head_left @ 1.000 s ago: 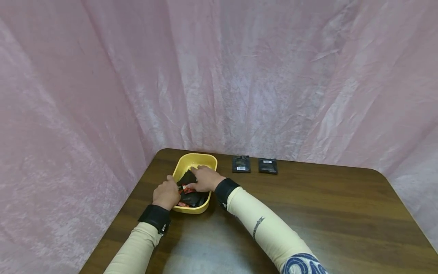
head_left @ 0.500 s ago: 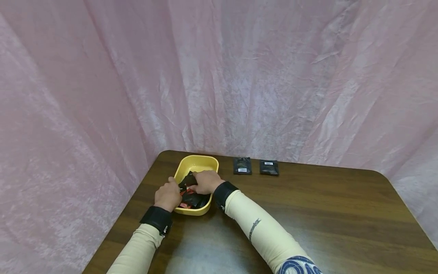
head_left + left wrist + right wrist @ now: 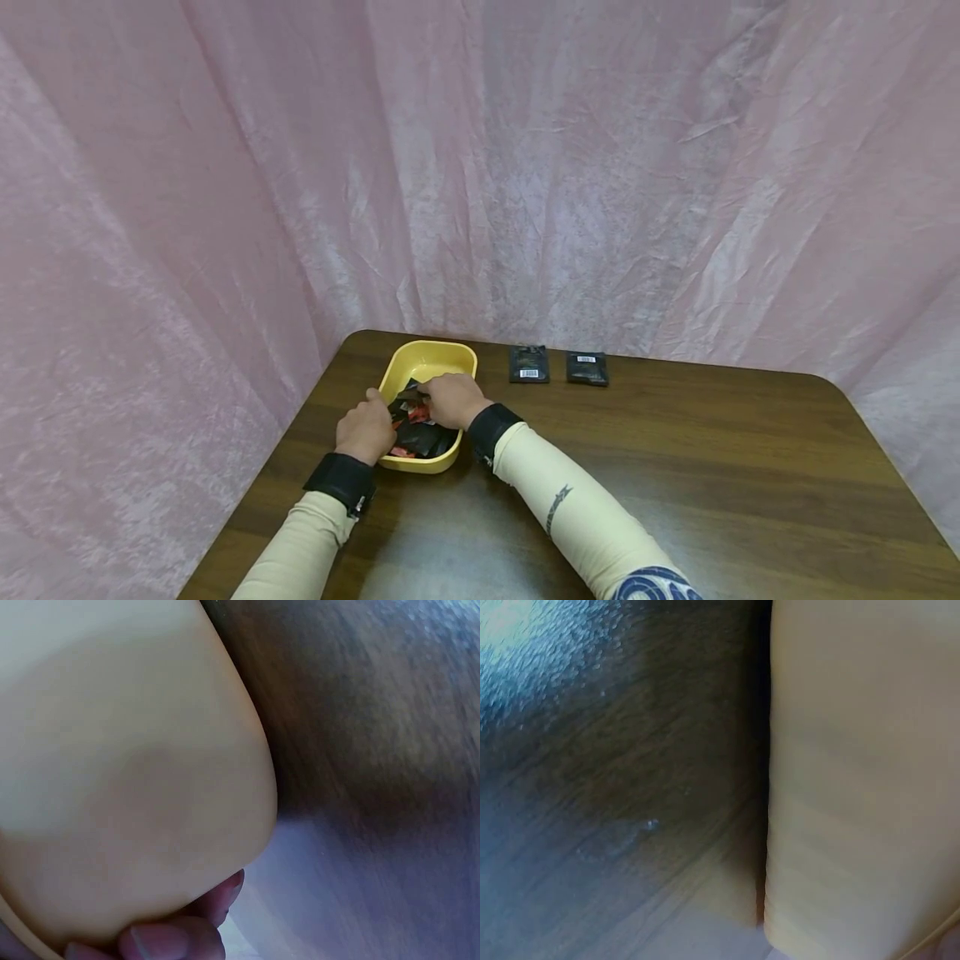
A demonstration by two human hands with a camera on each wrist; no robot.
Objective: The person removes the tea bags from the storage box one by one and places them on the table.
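My left hand point(image 3: 365, 427) grips the left rim of a yellow plastic basin point(image 3: 387, 381); its curled fingertips point(image 3: 161, 941) show at the basin wall point(image 3: 142, 780) in the left wrist view. Inside the near half lie several small black packets point(image 3: 418, 437), some with red printing. My right hand point(image 3: 453, 400) reaches over the basin's right side, its fingers bent down and pinching a black packet point(image 3: 409, 393) among the others. Its thumb and most fingertips are hidden from the head camera. The right wrist view shows mainly the outer basin wall point(image 3: 862, 772) and tabletop.
Two flat black packets with white barcode labels, a left one point(image 3: 529, 364) and a right one point(image 3: 587, 368), lie at the back of the brown wooden table point(image 3: 720, 450), right of the basin. Pink curtains point(image 3: 570, 183) hang behind and to the left.
My right hand's fingers have lowered and closed into the packets, shifting them so that more red printing shows. The left hand keeps its hold on the rim, and the basin stays put.
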